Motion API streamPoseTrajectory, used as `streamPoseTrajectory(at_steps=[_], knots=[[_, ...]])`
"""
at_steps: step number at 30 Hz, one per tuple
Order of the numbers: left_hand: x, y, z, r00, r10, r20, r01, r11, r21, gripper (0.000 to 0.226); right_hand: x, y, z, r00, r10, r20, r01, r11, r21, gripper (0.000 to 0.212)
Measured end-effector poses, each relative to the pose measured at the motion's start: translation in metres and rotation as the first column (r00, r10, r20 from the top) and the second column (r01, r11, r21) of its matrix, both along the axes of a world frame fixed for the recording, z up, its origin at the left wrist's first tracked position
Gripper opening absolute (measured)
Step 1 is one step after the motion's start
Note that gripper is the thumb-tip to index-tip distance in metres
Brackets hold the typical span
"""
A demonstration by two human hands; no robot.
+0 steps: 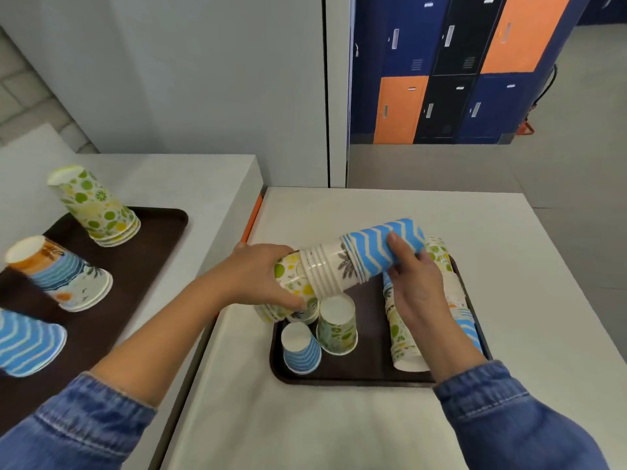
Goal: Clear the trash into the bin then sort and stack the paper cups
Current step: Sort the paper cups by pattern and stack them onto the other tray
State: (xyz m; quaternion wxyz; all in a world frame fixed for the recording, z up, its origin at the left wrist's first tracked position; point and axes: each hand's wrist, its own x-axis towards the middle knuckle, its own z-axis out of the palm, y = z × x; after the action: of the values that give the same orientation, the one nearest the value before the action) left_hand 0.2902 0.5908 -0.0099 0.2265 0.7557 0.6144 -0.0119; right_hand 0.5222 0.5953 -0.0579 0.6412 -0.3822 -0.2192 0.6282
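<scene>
A long mixed stack of paper cups (342, 266) is held lying sideways above the right dark tray (366, 376). My left hand (261, 276) grips its lemon-patterned end. My right hand (415, 283) grips its blue wavy end. On the tray below stand an upside-down blue striped cup (301, 347) and an upside-down green leaf cup (337, 325). Another long stack of cups (402, 337) lies along the tray's right side, partly hidden by my right arm.
A second dark tray (135, 262) on the left counter bears three upside-down stacks: lime-patterned (95, 206), beach-patterned (61, 274) and blue wavy (29, 342). A gap with an orange strip (252, 213) separates the two tables. Lockers (454, 69) stand far behind.
</scene>
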Motion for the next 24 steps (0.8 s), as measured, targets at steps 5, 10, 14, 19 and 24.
streamPoseTrajectory(at_steps=[5,10,14,19,24], knots=[[0.005,-0.036,-0.016,0.926,0.277,0.258,-0.158,0.902,-0.401,0.040,-0.010,0.012,0.006,0.968,0.236,0.082,-0.225,0.966,-0.126,0.031],[0.011,-0.064,-0.033,0.763,0.480,0.433,-0.178,0.800,-0.573,0.034,-0.018,0.016,0.018,0.909,0.361,0.208,-0.331,0.929,-0.168,0.029],[0.012,-0.078,-0.044,0.649,0.547,0.528,-0.163,0.778,-0.606,0.046,-0.024,0.019,0.030,0.878,0.397,0.266,-0.365,0.917,-0.162,0.030],[0.006,-0.090,-0.054,0.563,0.567,0.601,-0.153,0.786,-0.599,0.059,-0.031,0.026,0.044,0.859,0.391,0.331,-0.368,0.920,-0.134,0.034],[-0.010,-0.101,-0.059,0.532,0.580,0.617,-0.186,0.791,-0.583,0.061,-0.040,0.035,0.058,0.879,0.346,0.327,-0.346,0.936,-0.060,0.019]])
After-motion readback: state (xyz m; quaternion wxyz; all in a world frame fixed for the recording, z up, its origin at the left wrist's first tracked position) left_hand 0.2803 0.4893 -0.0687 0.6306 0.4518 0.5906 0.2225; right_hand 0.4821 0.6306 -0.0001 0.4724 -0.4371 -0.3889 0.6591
